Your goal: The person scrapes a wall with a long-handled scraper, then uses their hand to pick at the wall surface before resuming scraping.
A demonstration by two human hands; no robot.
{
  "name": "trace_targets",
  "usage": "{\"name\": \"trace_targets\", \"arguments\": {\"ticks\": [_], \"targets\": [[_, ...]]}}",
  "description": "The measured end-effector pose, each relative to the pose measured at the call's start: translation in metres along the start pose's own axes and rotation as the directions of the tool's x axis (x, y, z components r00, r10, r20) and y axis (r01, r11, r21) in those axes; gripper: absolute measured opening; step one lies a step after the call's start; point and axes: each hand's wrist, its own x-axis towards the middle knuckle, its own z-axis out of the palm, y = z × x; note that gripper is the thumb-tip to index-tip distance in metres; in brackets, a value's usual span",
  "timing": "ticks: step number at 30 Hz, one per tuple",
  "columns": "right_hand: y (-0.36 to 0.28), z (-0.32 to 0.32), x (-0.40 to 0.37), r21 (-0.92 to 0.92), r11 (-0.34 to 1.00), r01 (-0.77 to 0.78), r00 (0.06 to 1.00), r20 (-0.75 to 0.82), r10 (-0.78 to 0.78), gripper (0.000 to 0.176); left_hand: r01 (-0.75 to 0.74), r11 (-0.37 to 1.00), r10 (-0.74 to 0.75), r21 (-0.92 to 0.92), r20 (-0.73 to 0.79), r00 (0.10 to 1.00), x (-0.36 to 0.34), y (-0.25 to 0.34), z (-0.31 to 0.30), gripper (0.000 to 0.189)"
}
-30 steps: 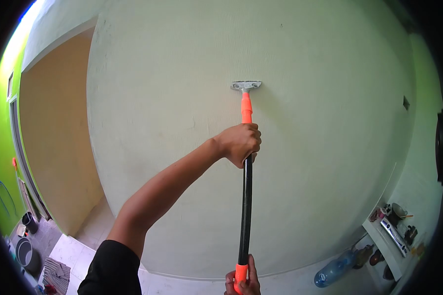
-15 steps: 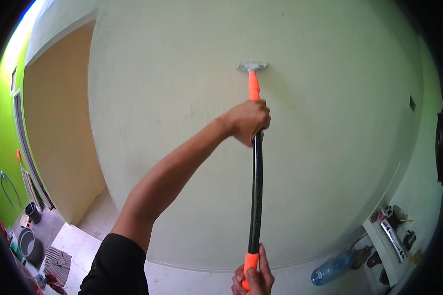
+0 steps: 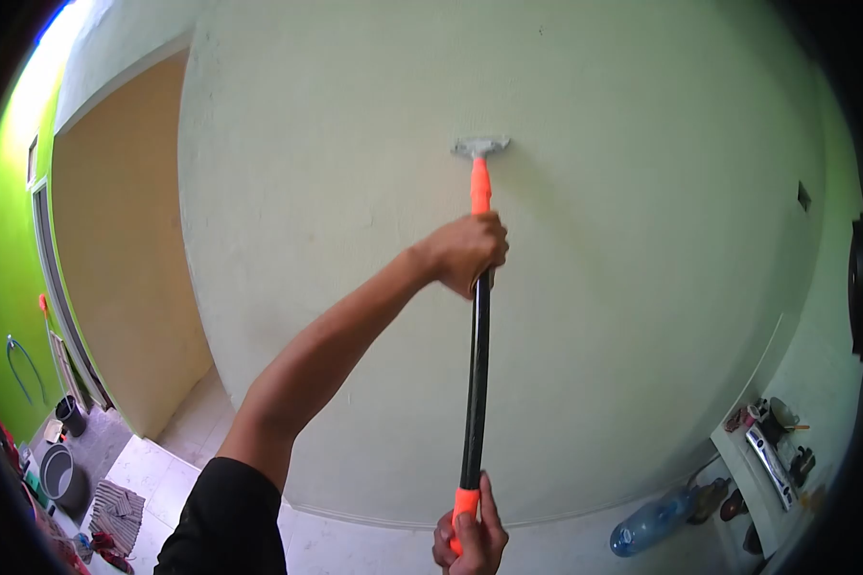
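A long-handled scraper (image 3: pixel 479 359), with a black pole and orange grips, stands nearly upright in front of the pale green wall (image 3: pixel 623 287). Its grey-white head (image 3: pixel 480 147) lies against the wall, and a faint shadow falls to the right. Just below the upper orange section, my left hand (image 3: pixel 467 251) is wrapped round the pole; the arm in a black sleeve reaches up from the lower left. My right hand (image 3: pixel 472 539) grips the lower orange grip at the bottom of the view, its thumb along the front.
To the left are a doorway (image 3: pixel 125 249) and a bright green wall (image 3: pixel 0 249). Grey buckets (image 3: pixel 59 476) and a striped cloth (image 3: pixel 117 516) lie at lower left. A blue water bottle (image 3: pixel 650 527) lies beside a white shelf (image 3: pixel 738 460) holding several items at lower right.
The scraper, its head and both hands have shifted left. The head and my left hand have also come lower along the wall. Both hands keep their grip.
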Motion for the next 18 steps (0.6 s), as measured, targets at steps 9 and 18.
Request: {"name": "trace_targets", "arguments": {"ticks": [9, 18], "targets": [[-0.026, -0.001, 0.036, 0.001, 0.999, -0.034, 0.999, 0.001, 0.034, 0.057, 0.043, 0.989, -0.05, 0.145, 0.048, 0.998, 0.036, -0.034, -0.019, 0.02], [0.003, -0.028, 0.022, -0.029, 0.999, 0.022, 1.0, 0.007, -0.022, 0.059, 0.003, 1.0, -0.003, 0.011, -0.026, 1.0, 0.025, -0.018, 0.01, 0.02]]}}
